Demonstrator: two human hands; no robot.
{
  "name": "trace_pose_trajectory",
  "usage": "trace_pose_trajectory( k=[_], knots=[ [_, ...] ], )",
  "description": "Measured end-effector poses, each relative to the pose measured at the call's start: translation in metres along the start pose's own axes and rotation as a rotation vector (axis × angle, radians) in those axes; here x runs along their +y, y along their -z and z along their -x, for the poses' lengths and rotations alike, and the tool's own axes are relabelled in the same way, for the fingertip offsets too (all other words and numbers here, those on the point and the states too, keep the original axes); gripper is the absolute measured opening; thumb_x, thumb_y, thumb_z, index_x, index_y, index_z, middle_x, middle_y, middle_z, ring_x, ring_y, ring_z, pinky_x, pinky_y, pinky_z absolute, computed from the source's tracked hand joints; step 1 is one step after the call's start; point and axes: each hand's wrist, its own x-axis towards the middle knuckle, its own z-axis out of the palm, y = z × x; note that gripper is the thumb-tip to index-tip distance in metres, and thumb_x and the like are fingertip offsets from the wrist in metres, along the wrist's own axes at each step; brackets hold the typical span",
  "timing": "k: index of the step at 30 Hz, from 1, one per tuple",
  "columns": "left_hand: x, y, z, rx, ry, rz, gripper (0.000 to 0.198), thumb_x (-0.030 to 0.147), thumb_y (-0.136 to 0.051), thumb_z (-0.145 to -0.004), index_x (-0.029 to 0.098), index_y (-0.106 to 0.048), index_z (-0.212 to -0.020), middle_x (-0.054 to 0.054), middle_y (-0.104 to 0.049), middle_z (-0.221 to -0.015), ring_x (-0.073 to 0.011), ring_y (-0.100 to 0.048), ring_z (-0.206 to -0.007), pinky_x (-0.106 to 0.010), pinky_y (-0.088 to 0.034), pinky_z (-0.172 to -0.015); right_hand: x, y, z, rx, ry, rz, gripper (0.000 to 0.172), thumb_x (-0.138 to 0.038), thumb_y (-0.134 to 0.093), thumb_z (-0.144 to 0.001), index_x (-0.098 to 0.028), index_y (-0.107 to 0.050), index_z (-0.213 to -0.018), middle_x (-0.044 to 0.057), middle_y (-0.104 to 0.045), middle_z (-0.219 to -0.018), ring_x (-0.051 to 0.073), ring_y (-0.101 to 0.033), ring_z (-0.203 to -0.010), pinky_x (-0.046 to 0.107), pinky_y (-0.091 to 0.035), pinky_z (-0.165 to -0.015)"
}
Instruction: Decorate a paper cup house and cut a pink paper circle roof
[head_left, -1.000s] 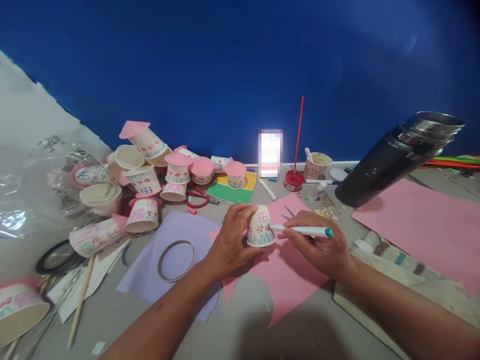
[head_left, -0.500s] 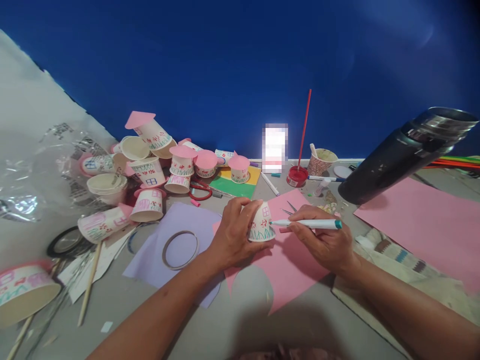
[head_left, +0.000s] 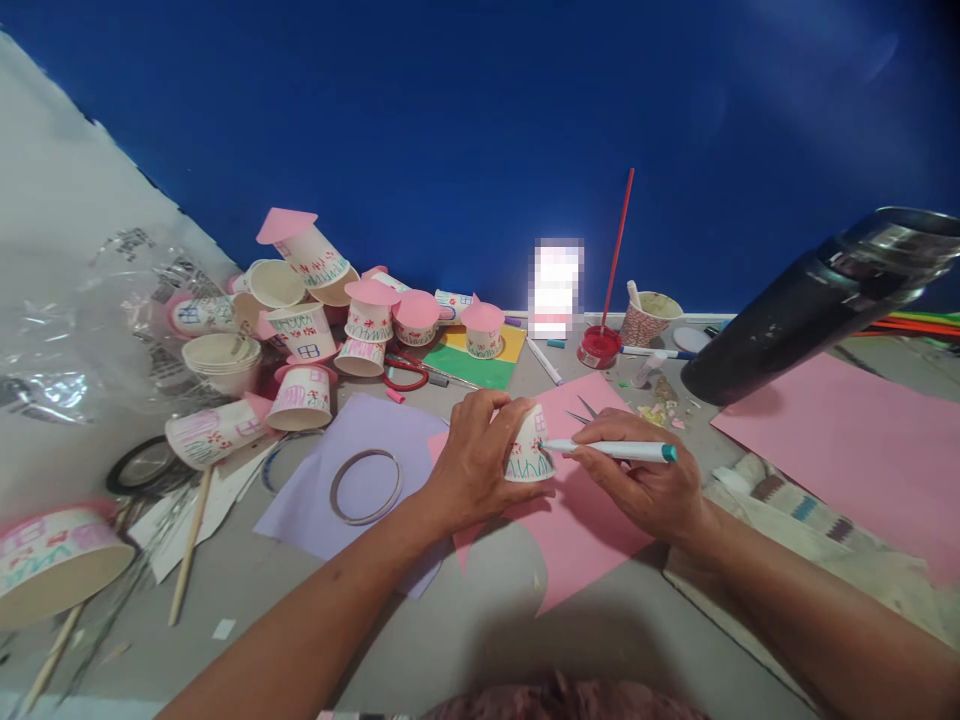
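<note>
My left hand [head_left: 480, 455] is wrapped around a white paper cup [head_left: 529, 455], which is upside down with its wide rim low. Red flowers, green grass strokes and a pink window are drawn on the cup's side. Between the fingers of my right hand [head_left: 649, 475] is a green marker [head_left: 619, 450], its tip at the cup's drawn side. Under both hands lies a pink paper sheet [head_left: 600, 560] with a rounded piece cut out of its near edge. Scissors tips [head_left: 581, 412] show beside my right hand; the rest is hidden.
Decorated paper cups with pink roofs [head_left: 367, 310] crowd the back left. A tape ring [head_left: 366, 487] lies on purple paper [head_left: 300, 510]. At right a dark flask [head_left: 787, 320] leans over pink paper [head_left: 862, 430]. Behind stand a red pot [head_left: 598, 348] and a patterned cup [head_left: 649, 318].
The view has shifted slightly. My hands keep hold of the cup and the marker, whose tip stays at the cup's side.
</note>
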Motion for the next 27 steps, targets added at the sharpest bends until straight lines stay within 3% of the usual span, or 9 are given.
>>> trace_pose_trajectory(
  k=[16, 27],
  knots=[
    [0.0010, 0.0009, -0.0002, -0.022, -0.008, -0.001, 0.088, 0.070, -0.080, -0.076, 0.021, -0.050, -0.143, -0.014, -0.053, -0.124, -0.0341, -0.054, -0.117, -0.050, -0.045, -0.101, 0.0001, -0.0004, -0.0009, -0.035, 0.035, 0.017, 0.012, -0.015, -0.064, -0.096, -0.024, -0.068, -0.089, 0.003, -0.075, -0.075, 0.019, -0.069, -0.065, 0.033, -0.054, -0.064],
    [0.0034, 0.0012, -0.0005, -0.030, 0.007, -0.040, 0.089, 0.068, -0.082, -0.075, 0.020, -0.052, -0.143, -0.015, -0.054, -0.125, -0.0348, -0.053, -0.118, -0.049, -0.044, -0.099, -0.0035, 0.0038, -0.0043, -0.035, -0.057, -0.017, 0.014, -0.018, -0.065, -0.096, -0.021, -0.071, -0.084, 0.003, -0.074, -0.072, 0.017, -0.067, -0.062, 0.030, -0.053, -0.060]
  ],
)
